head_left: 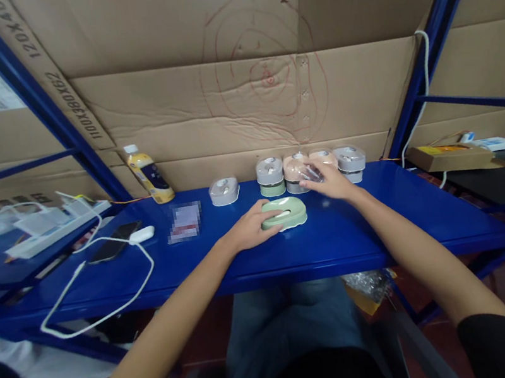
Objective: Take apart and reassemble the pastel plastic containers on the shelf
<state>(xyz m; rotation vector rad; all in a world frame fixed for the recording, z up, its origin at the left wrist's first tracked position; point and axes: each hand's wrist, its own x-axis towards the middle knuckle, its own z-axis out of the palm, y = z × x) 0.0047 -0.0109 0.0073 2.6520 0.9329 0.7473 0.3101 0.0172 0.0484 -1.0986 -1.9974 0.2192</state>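
My left hand (252,226) grips the left end of a light green oval case (288,214) with a slot in its top, resting on the blue table. At the back, my right hand (330,182) is closed at a pink oval case (295,165) in shiny clear wrap, which sits on a grey case; its fingers partly cover both. To its left, a grey case (269,167) is stacked on a green case (272,189). On the right stands another stack with a grey case (351,156) on top. A single grey case (224,190) lies farther left.
A yellow bottle (150,174), a blurred-out packet (185,221), a phone (115,243) and a white cable (151,275) are on the table's left side. Beyond the frame posts are a power strip (55,230) and a small cardboard box (456,157). Cardboard (164,113) walls the back.
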